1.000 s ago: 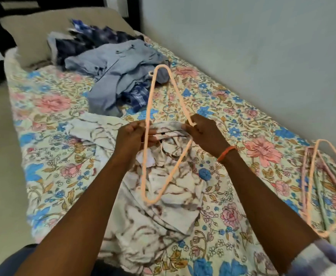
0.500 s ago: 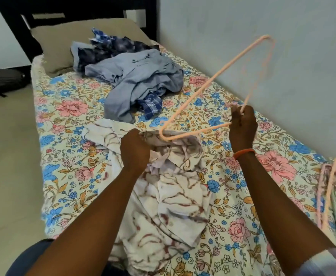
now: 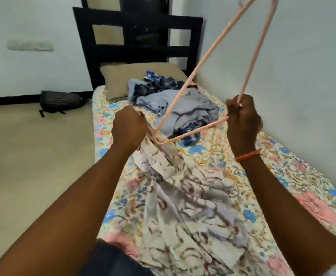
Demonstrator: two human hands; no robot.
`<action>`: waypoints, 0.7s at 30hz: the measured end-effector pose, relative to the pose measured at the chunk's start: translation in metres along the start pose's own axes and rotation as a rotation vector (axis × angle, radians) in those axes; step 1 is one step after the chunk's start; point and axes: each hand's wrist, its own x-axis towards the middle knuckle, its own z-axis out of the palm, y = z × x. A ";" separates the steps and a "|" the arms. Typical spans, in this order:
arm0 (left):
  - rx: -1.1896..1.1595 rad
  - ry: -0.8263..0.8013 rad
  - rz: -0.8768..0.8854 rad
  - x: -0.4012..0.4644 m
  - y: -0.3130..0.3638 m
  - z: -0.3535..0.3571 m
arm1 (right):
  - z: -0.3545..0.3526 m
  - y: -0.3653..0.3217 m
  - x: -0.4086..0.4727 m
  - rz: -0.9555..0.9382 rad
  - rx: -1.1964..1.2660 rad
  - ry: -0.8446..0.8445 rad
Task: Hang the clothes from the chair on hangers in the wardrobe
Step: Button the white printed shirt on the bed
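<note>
Pink plastic, the hanger (image 3: 191, 76) is held up over the bed (image 3: 282, 176), its long side running from high near the wall-side edge down towards the person. The right hand (image 3: 243, 120) is curled tight round one end of it. The hanger's low corner dips just beside the left hand (image 3: 128, 129), which is fisted round the bunched top of the white patterned shirt (image 3: 183, 196). That shirt trails from the fist down along the near part of the bed, so its length runs towards the person.

What matters for the coming move, by judgement, is that the low corner points straight at the cloth in the left fist: the left hand is the nearer one to feed an opening over it. Whether the corner is already inside the shirt cannot be told. More clothes (image 3: 173, 102) lie heaped by the pillow (image 3: 119, 80) at the head end.
</note>
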 end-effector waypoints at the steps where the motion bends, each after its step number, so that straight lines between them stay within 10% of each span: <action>1: 0.012 0.005 0.021 0.011 -0.011 -0.010 | 0.010 -0.010 -0.002 -0.003 0.000 -0.007; 11: -0.082 -0.179 0.119 0.107 -0.103 -0.055 | 0.087 -0.091 -0.025 0.044 -0.180 -0.116; 21: -0.274 -0.493 0.064 0.227 0.099 -0.192 | 0.062 -0.225 0.094 -0.078 -0.475 -0.468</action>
